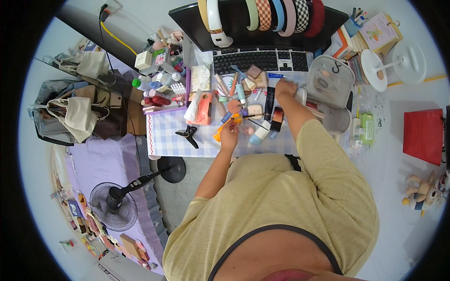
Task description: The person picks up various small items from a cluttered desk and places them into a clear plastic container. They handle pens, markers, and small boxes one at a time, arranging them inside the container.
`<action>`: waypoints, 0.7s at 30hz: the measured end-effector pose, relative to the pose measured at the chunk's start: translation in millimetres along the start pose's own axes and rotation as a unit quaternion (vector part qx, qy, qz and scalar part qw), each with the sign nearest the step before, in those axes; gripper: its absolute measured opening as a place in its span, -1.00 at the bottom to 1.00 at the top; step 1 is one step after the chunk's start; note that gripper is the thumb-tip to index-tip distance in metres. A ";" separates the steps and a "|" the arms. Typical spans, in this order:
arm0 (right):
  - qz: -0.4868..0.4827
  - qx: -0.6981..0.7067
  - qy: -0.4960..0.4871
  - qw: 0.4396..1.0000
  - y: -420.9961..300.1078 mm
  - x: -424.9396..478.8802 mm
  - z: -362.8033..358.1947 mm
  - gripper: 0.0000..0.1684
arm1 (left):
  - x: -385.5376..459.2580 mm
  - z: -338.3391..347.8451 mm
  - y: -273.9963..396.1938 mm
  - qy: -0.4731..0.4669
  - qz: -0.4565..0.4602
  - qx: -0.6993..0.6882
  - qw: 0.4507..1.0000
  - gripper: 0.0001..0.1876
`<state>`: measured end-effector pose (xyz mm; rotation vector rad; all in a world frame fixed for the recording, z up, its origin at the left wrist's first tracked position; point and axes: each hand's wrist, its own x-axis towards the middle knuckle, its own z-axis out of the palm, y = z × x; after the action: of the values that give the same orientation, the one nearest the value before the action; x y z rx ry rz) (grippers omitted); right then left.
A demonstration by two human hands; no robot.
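My left hand (229,134) is closed at the fingertips on a slim dark stick, seemingly a makeup brush (248,116), beside an orange tube (219,131). My right hand (285,88) is lowered to the checked tablecloth just below a blue tube (276,75); its fingers are partly hidden and whether it holds anything is unclear. Between and around the hands lie a black tube (269,102), a bottle with a beige body (255,111), a white and blue tube (260,135), a round peach-coloured item (233,105) and a dark rectangular case (277,118).
A keyboard (260,61) and a monitor (267,38) with headbands stand behind. At left are a purple-edged organizer (188,86), a tissue pack (204,110) and a black hair clip (190,136). A clear-lidded box (330,79) stands at right, a fan (113,205) at lower left.
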<state>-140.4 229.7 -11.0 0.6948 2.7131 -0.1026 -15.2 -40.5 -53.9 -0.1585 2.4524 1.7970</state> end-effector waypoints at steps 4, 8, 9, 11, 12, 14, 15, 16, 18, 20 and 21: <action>0.049 0.056 0.021 0.997 5.2 10.5 8.5 -0.53 | 31.4 -18.1 46.7 0.051 0.022 0.153 0.987 -0.69; 0.013 0.081 -0.009 0.997 0.3 -3.9 -20.3 -0.59 | 87.9 -22.4 29.0 0.063 0.069 0.158 0.983 -0.64; -0.017 0.130 0.014 0.991 3.7 -4.7 -18.6 -0.63 | 102.3 -20.8 30.3 0.062 0.099 0.187 0.975 -0.62; -0.076 0.224 0.060 0.970 12.3 -7.2 -9.3 -0.71 | 123.7 -13.7 31.3 0.067 0.131 0.239 0.960 -0.58; -0.141 0.295 0.133 0.936 9.9 -19.0 -10.5 -0.78 | 131.1 -12.0 28.3 0.077 0.130 0.264 0.953 -0.56; -0.209 0.457 0.113 0.857 9.6 -60.3 -32.6 -0.85 | 141.6 -2.7 33.7 0.076 0.119 0.299 0.944 -0.55; -0.235 0.456 0.137 0.847 10.9 -86.1 -46.6 -0.86 | 146.9 2.1 34.7 0.084 0.107 0.300 0.944 -0.56; -0.240 0.506 0.102 0.822 15.3 -103.7 -49.6 -0.84 | 152.8 7.6 36.0 0.092 0.096 0.300 0.945 -0.57; -0.240 0.515 0.062 0.821 25.4 -138.5 -64.0 -0.84 | 161.2 14.2 36.5 0.086 0.077 0.315 0.942 -0.53; -0.226 0.538 0.030 0.811 35.7 -159.7 -65.2 -0.83 | 166.2 21.5 40.2 0.102 0.043 0.345 0.932 -0.50; -0.215 0.556 0.017 0.803 40.7 -167.2 -63.8 -0.83 | 168.0 25.4 43.0 0.111 0.026 0.359 0.926 -0.48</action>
<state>-2.6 199.2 106.3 0.2734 2.5572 -1.8879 -187.1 -7.8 -44.4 -0.2434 3.1090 0.8161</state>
